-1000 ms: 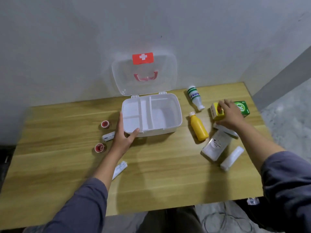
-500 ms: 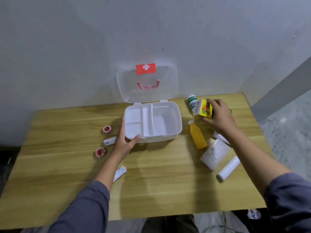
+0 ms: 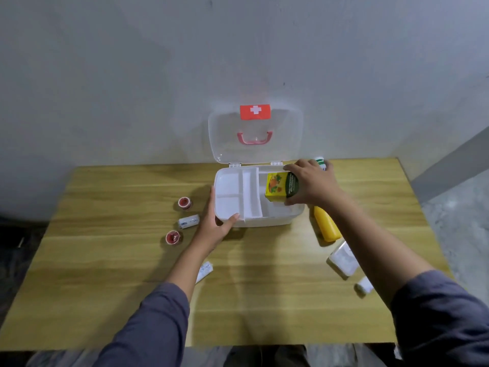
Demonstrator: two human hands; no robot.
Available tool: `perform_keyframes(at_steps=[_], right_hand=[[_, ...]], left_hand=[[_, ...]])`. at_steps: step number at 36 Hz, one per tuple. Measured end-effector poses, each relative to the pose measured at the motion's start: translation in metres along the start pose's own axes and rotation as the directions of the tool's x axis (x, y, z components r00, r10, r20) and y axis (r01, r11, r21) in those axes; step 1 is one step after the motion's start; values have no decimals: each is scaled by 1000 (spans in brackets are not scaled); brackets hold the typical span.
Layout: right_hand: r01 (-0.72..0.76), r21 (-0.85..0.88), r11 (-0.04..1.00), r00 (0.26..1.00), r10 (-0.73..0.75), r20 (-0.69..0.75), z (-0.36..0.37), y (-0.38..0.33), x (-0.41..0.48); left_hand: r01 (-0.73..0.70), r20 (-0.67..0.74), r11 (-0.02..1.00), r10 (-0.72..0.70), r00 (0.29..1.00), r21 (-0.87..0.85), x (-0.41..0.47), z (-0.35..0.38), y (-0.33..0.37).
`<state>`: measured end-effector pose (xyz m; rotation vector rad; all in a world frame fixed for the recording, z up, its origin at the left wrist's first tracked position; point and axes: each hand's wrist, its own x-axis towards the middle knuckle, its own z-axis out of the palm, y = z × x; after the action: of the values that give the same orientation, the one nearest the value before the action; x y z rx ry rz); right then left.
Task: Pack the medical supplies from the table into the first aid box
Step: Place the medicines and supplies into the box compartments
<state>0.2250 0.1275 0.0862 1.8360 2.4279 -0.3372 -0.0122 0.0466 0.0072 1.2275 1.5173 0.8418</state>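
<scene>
The white first aid box [image 3: 267, 221] stands open at the back of the table, its clear lid [image 3: 255, 133] with a red cross label upright against the wall. My right hand [image 3: 311, 182] grips a yellow and green carton [image 3: 279, 186] over the box's large right compartment. My left hand [image 3: 215, 223] rests against the box's front left corner, fingers spread. The small left compartments look empty.
Left of the box lie two red tape rolls [image 3: 184, 202] [image 3: 172, 237] and a white bandage roll [image 3: 188, 221]. Another roll [image 3: 204, 271] lies under my left forearm. To the right: a yellow bottle [image 3: 326, 225], a white packet [image 3: 343, 258], a white roll [image 3: 363, 286], a green-capped bottle [image 3: 321, 162].
My right hand lifted the yellow carton from the table's right side and carried it left over the box. My left hand stayed on the box.
</scene>
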Motion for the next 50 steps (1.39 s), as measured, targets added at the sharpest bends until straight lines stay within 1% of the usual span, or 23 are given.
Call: perform_keyframes(at_steps=[3,5,9,14,18,20,24,28,32,34,38,40,41,43,45,47,50], right_hand=[[-26,-59,998,999,28,21,-8,6,-2],[-38,-42,998,999,39,14,-12,9,-2],[-26,77,997,1000,27,-10,-9,5,3],[27,140,990,999,-30,22,13,-10,12],[33,313,949,995,-59,75,33,-21,17],[21,369,929,994,-58,89,42,-23,19],[10,376,927,993,-54,105,48,-22,23],[-14,269,963,979,-42,202,51,-21,25],[-65,219,974,960,1,281,55,-25,27],[-57,218,974,963,-4,268,57,-27,30],[-30,329,944,987,-24,160,61,-26,33],[-21,356,934,993,-22,116,65,-26,31],[-31,354,935,996,-2,93,67,-27,30],[-96,363,927,995,89,37,71,-29,27],[-184,420,889,977,211,-18,75,-32,23],[-239,483,842,954,297,-46,76,-33,20],[-281,558,781,940,340,-2,76,-34,20]], left_hand=[[-4,0,1000,4,1000,7,0,-1,0],[-9,5,1000,9,1000,5,0,-1,0],[-14,6,1000,14,1000,-2,0,-1,1],[-22,10,1000,22,1000,6,-1,-2,1],[-30,7,999,30,1000,21,0,-2,0],[-28,10,999,28,1000,23,1,-2,-1],[-36,10,999,36,999,29,1,-2,-2],[-48,20,999,47,999,23,2,-1,-2],[-56,27,998,55,998,26,2,0,-3],[-56,26,998,56,998,34,3,0,-4],[-65,19,997,64,998,39,4,0,-7],[-64,17,997,64,998,38,4,0,-8],[-62,16,997,62,998,40,4,0,-8],[-66,15,997,65,998,44,4,1,-8],[-66,22,997,65,998,47,3,0,-7],[-66,31,996,64,997,54,3,0,-7],[-66,34,996,65,997,52,3,1,-8]])
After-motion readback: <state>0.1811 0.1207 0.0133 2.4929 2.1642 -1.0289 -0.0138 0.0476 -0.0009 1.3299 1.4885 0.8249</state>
